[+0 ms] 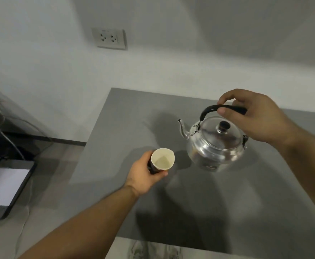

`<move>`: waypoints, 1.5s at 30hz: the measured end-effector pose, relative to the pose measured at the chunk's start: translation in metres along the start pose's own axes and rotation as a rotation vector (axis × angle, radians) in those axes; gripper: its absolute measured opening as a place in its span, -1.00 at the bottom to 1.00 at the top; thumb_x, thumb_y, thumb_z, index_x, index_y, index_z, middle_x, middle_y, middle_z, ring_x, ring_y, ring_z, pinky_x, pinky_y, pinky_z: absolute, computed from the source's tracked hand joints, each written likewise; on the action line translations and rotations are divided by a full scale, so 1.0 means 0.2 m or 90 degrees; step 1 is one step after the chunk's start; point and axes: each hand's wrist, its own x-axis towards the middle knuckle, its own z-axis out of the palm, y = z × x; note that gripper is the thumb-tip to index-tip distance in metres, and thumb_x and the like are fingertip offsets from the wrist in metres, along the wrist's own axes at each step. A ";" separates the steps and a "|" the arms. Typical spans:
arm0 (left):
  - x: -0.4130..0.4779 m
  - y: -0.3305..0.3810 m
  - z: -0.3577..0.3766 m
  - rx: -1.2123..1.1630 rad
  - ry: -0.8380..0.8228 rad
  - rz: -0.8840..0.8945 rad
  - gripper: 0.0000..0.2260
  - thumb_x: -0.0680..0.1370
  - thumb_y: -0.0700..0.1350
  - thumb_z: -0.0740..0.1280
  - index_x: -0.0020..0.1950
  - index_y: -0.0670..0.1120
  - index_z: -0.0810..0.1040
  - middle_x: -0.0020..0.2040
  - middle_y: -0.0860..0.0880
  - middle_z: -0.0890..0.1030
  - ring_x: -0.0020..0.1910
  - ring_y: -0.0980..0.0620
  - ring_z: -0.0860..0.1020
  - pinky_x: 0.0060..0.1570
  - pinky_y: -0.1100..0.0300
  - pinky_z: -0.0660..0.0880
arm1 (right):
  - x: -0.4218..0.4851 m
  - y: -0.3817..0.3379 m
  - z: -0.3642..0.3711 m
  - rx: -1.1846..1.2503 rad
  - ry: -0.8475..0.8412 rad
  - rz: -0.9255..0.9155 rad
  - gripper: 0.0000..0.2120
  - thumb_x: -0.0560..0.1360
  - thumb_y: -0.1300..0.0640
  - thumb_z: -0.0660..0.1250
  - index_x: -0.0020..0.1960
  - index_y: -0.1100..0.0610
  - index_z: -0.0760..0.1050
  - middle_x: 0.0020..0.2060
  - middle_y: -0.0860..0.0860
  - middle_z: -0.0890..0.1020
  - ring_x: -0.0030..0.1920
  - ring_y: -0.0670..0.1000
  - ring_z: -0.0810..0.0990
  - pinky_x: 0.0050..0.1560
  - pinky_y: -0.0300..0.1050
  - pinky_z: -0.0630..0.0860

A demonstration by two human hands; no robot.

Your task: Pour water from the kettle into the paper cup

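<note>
A shiny metal kettle [215, 144] with a black lid knob and a black arched handle stands upright on the grey table [190, 212], its spout pointing left. My right hand [253, 116] is wrapped around the top of that handle. Left of the kettle is a paper cup [162, 159], white inside and dark outside, standing upright on the table or just above it. My left hand [145, 174] grips the cup's side from the left. The cup's pale inside shows whether it holds water too poorly to tell. The spout is apart from the cup's rim.
A white wall with a double socket [109, 38] rises behind the table. At the left, lower than the table, sits a dark printer [5, 186] with white paper and cables. The table's left edge runs close to my left hand.
</note>
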 end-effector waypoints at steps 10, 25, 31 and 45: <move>-0.02 0.01 -0.01 0.112 0.011 -0.005 -0.41 0.32 0.09 0.62 0.26 0.22 0.45 -0.02 0.17 0.69 -0.04 0.17 0.64 0.00 0.19 0.58 | -0.24 -0.18 0.09 -0.067 -0.072 -0.007 -0.87 0.48 -0.19 0.39 0.00 -0.23 0.60 -0.30 -0.26 0.70 -0.28 -0.21 0.65 -0.22 -0.10 0.57; -0.03 0.01 -0.01 0.177 0.001 0.029 -0.45 0.40 0.11 0.56 0.32 0.08 0.46 0.12 0.09 0.68 0.07 0.04 0.63 0.09 0.08 0.58 | -0.18 -0.35 0.16 -0.276 -0.189 -0.044 -0.82 0.48 -0.24 0.36 0.01 -0.22 0.62 -0.35 -0.24 0.59 -0.25 -0.16 0.56 -0.15 -0.02 0.58; -0.03 0.00 -0.01 0.166 0.002 0.038 -0.46 0.37 0.17 0.53 0.29 0.21 0.43 0.10 0.14 0.67 0.02 0.10 0.60 0.03 0.12 0.56 | -0.12 -0.43 0.19 -0.337 -0.207 -0.088 -0.84 0.49 -0.23 0.33 -0.02 -0.21 0.61 -0.36 -0.22 0.61 -0.27 -0.16 0.56 -0.21 -0.05 0.56; -0.01 -0.03 -0.01 0.164 0.004 0.052 -0.44 0.36 0.15 0.55 0.30 0.22 0.43 0.14 0.11 0.68 0.10 0.01 0.61 0.03 0.16 0.48 | -0.03 -0.55 0.27 -0.424 -0.231 -0.148 -0.89 0.52 -0.16 0.37 -0.04 -0.17 0.62 -0.41 -0.24 0.45 -0.28 -0.10 0.46 -0.34 -0.14 0.30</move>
